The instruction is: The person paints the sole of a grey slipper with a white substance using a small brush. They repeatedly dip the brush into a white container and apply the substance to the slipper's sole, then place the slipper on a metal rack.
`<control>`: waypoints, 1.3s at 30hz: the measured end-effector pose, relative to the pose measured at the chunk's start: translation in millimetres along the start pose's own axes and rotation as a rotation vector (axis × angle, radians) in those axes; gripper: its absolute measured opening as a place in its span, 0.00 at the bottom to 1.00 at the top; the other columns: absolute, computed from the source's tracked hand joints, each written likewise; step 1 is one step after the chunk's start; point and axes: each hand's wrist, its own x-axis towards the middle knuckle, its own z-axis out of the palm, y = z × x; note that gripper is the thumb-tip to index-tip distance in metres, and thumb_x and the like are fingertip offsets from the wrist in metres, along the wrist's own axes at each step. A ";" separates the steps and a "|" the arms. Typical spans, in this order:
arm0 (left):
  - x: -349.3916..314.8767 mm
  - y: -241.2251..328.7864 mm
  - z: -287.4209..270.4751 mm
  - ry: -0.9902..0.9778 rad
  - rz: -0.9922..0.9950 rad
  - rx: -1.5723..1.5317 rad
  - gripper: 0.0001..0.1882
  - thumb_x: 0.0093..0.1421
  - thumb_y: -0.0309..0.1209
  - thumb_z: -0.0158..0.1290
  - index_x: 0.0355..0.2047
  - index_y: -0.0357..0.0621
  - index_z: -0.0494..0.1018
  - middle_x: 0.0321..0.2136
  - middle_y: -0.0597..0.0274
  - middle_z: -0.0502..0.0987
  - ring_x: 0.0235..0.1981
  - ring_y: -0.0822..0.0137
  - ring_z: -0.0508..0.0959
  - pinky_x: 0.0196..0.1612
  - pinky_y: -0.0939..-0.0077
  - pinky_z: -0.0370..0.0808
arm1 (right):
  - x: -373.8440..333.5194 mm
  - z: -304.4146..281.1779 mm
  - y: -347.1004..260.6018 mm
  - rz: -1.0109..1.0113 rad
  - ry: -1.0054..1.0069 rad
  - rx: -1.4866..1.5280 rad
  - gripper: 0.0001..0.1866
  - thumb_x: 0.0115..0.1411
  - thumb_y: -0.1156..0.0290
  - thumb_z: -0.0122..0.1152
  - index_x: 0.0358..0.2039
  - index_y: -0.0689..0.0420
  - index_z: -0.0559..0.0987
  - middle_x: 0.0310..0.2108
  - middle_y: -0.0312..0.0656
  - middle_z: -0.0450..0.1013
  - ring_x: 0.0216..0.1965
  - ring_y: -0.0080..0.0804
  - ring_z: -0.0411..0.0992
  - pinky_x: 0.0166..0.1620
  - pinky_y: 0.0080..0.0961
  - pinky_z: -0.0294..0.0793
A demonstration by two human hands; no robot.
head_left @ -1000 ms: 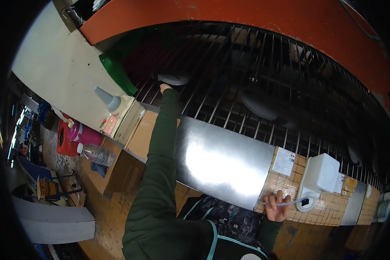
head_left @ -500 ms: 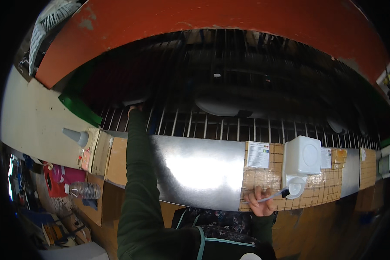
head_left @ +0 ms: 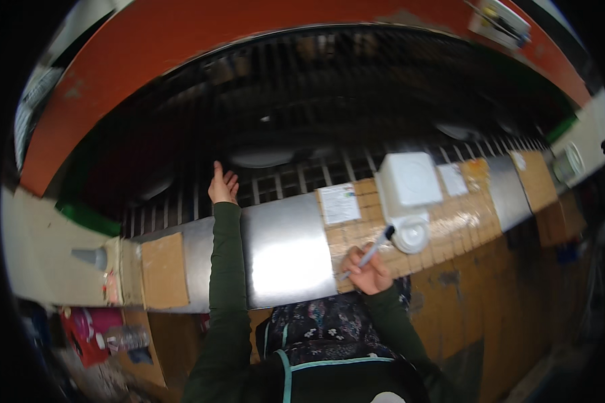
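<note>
My left hand (head_left: 222,183) reaches over the near edge of a dark rack of metal rods (head_left: 302,180), fingers apart and nothing in them. Just right of it a pale rounded piece (head_left: 265,157) lies on the rods, blurred; another pale piece (head_left: 156,189) is to its left. Between the fingers of my right hand (head_left: 368,270) is a thin white-handled brush (head_left: 370,252), its black end pointing up and away. That end is close to a small round white cup (head_left: 410,235) in front of a square white container (head_left: 410,178).
A shiny metal plate (head_left: 288,258) and taped cardboard (head_left: 454,225) cover the ledge. A printed sheet (head_left: 339,203) lies on it. An orange panel (head_left: 249,27) arches over the rack. At left are a grey cone (head_left: 91,257) and a plastic bottle (head_left: 126,338).
My left hand has come off a pale piece on the rack and opened. The view has swung right. The brush in my right hand now points more steeply upward.
</note>
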 end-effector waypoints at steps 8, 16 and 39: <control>-77.8 15.3 97.3 -0.164 0.671 0.055 0.12 0.56 0.28 0.63 0.38 0.34 0.78 0.29 0.65 0.79 0.26 0.72 0.74 0.35 0.78 0.71 | -74.7 33.3 -67.6 -0.330 0.276 -0.570 0.09 0.65 0.72 0.54 0.45 0.59 0.74 0.37 0.42 0.71 0.35 0.28 0.66 0.42 0.28 0.65; -246.0 41.3 14.4 -0.431 1.654 0.802 0.29 0.34 0.21 0.63 0.44 0.42 0.81 0.28 0.62 0.69 0.31 0.62 0.70 0.36 0.67 0.68 | -118.2 49.1 -129.7 -0.529 0.851 -1.311 0.11 0.63 0.71 0.59 0.43 0.63 0.77 0.32 0.34 0.74 0.32 0.18 0.69 0.37 0.16 0.67; -249.9 27.1 -35.0 -1.326 1.144 1.116 0.23 0.45 0.43 0.68 0.29 0.31 0.79 0.42 0.51 0.80 0.47 0.53 0.77 0.50 0.54 0.71 | -17.8 86.6 -167.7 -0.394 0.320 -2.876 0.07 0.54 0.65 0.64 0.34 0.48 0.82 0.34 0.36 0.73 0.37 0.35 0.71 0.46 0.35 0.61</control>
